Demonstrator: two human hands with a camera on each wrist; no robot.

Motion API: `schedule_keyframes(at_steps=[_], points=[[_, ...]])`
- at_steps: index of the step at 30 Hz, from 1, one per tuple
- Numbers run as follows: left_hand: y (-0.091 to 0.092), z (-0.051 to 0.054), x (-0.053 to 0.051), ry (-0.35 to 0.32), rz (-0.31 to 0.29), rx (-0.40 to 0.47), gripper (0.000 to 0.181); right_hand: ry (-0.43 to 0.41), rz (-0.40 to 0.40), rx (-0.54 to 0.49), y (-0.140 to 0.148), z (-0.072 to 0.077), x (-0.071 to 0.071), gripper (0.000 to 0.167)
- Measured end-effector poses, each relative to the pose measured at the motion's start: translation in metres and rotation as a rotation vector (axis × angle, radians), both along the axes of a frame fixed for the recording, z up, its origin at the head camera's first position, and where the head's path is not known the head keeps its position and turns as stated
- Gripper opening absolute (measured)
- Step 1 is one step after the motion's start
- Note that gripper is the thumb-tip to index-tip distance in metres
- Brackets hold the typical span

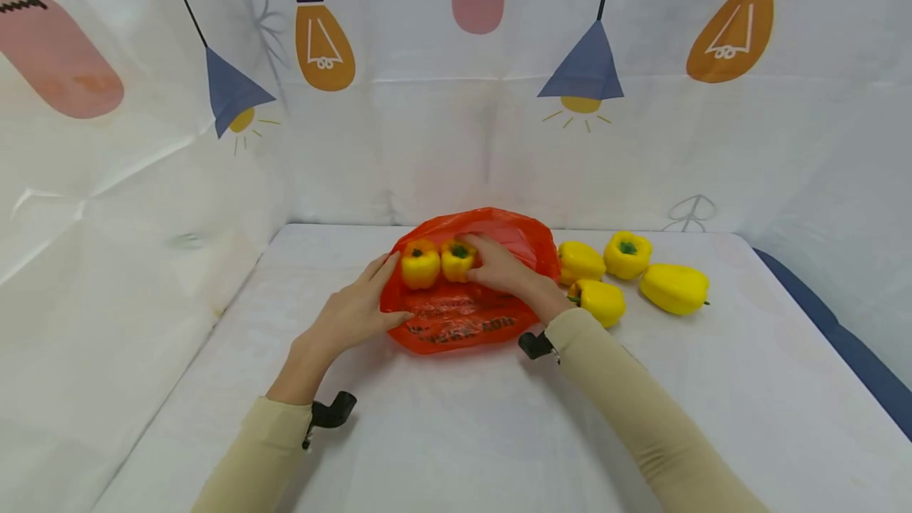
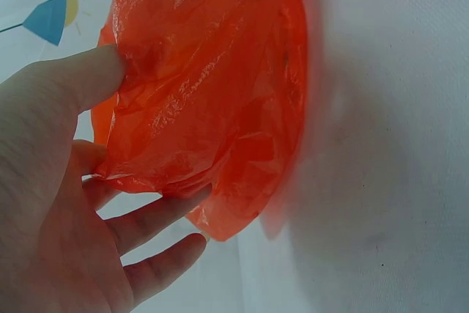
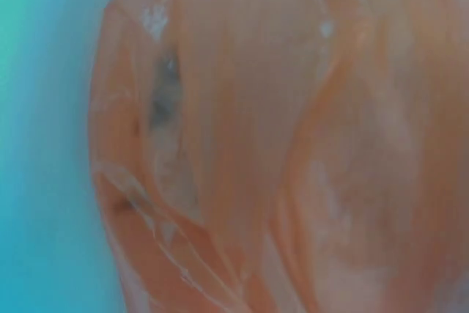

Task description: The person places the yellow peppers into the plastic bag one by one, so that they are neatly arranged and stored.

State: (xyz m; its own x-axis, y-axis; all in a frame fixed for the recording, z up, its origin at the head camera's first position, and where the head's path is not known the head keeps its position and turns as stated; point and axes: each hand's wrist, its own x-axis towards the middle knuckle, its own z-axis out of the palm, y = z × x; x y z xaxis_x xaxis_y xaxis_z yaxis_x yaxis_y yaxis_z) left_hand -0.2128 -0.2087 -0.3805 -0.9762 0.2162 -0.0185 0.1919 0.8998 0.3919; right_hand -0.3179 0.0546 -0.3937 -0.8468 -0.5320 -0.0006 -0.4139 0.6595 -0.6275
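A red plastic bag (image 1: 463, 311) lies on the table with its mouth spread wide. Inside its opening sit two yellow bell peppers, a left one (image 1: 420, 266) and a right one (image 1: 457, 261). My right hand (image 1: 495, 264) reaches into the bag and grips the right pepper from its right side. At the bag's left edge my left hand (image 1: 363, 307) holds the rim, thumb in front and fingers behind. In the left wrist view the thumb (image 2: 91, 75) meets the bag's edge, with the other fingers spread. Blurred reddish plastic (image 3: 183, 254) fills most of the right wrist view.
Several more yellow bell peppers (image 1: 673, 289) lie on the table to the right of the bag, the closest ones beside my right forearm. A white table (image 1: 442, 434) carries everything. Behind it hangs a white sheet (image 1: 427, 149) printed with lamps and bulbs.
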Motion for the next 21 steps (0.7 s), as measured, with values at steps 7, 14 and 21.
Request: schedule_keyframes(at_steps=[7,14,21], points=[[-0.001,0.000,0.000,-0.001,-0.002,0.002,0.101,0.000,0.015,0.035,0.004,0.006,0.004,0.066],[-0.001,-0.001,-0.001,0.014,0.000,-0.009,0.101,0.009,0.032,0.096,0.013,0.015,0.013,0.069],[-0.001,0.000,-0.002,-0.003,-0.004,0.000,0.100,0.011,0.026,0.103,0.017,0.021,0.021,0.068]])
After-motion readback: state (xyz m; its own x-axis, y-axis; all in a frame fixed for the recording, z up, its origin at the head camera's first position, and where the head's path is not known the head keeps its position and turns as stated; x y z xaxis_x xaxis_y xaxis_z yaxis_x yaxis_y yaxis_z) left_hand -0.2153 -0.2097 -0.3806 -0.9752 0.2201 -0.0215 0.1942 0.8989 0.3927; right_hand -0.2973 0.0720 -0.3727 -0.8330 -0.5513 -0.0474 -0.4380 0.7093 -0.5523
